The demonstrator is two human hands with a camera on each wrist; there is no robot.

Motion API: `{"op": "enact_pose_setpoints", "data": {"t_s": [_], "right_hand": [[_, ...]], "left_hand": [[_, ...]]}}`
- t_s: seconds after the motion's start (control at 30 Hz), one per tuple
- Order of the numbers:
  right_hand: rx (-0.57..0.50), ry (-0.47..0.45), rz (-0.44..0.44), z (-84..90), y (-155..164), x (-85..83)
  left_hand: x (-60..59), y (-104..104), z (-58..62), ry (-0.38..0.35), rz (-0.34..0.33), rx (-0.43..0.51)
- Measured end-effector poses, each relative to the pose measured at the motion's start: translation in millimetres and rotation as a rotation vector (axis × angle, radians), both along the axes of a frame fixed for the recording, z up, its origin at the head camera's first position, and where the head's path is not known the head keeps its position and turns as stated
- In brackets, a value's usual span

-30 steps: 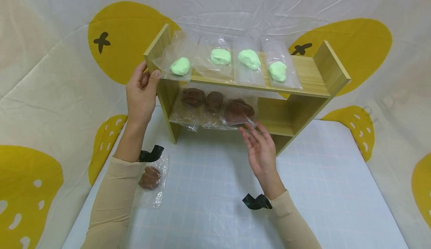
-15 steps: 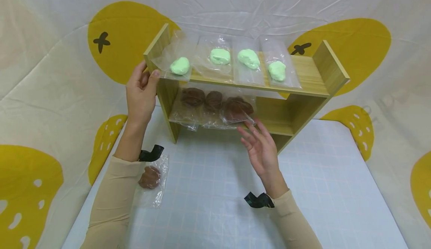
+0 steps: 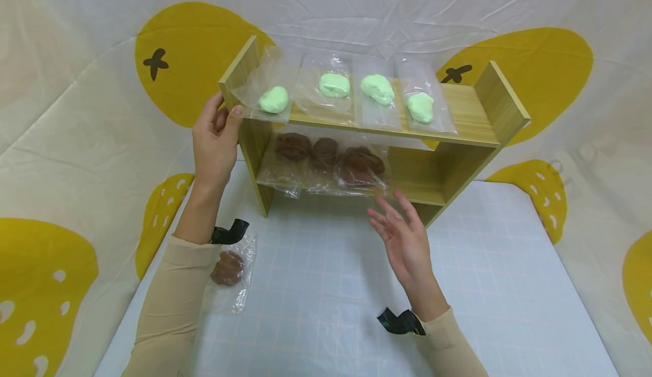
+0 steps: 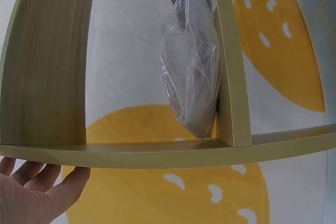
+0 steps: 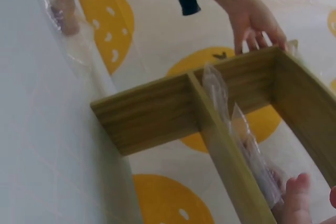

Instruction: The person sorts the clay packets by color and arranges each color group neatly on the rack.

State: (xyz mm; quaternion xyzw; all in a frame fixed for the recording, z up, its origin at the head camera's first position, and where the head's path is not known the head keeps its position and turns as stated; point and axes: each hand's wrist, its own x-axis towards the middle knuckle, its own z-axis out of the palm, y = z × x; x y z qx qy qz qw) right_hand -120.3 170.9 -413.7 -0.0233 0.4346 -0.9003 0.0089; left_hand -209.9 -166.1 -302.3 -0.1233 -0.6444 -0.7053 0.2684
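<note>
Loose bag: a brown dough bag [image 3: 228,269] lies on the counter [image 3: 331,286] at 7 o'clock, just beside the left sleeve.
Right hand: the right hand [image 3: 404,241] hovers over the counter at centre, grip open, fingers spread and relaxed, holding nothing, tips near the lower shelf's front edge.
Lower shelf: three brown dough bags [image 3: 326,159] lie side by side, just beyond the right fingertips.
Left hand: the left hand [image 3: 216,139] at 10 o'clock has its grip closed on the wooden shelf [image 3: 489,111], thumb and fingers around the left side panel's top corner.
Top shelf: four green dough bags [image 3: 351,91] in a row at 12 o'clock.
</note>
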Motion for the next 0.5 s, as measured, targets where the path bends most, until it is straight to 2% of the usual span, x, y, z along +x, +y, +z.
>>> {"op": "enact_pose_setpoints", "data": {"t_s": [0.3, 0.5], "right_hand": [[0.091, -0.004, 0.042, -14.0, 0, 7.6], [0.114, -0.035, 0.106, -23.8, -12, 6.7]], "left_hand": [[0.7, -1, 0.5, -0.005, -0.002, -0.007], [1.6, -1, 1.2, -0.011, -0.005, -0.012]]}}
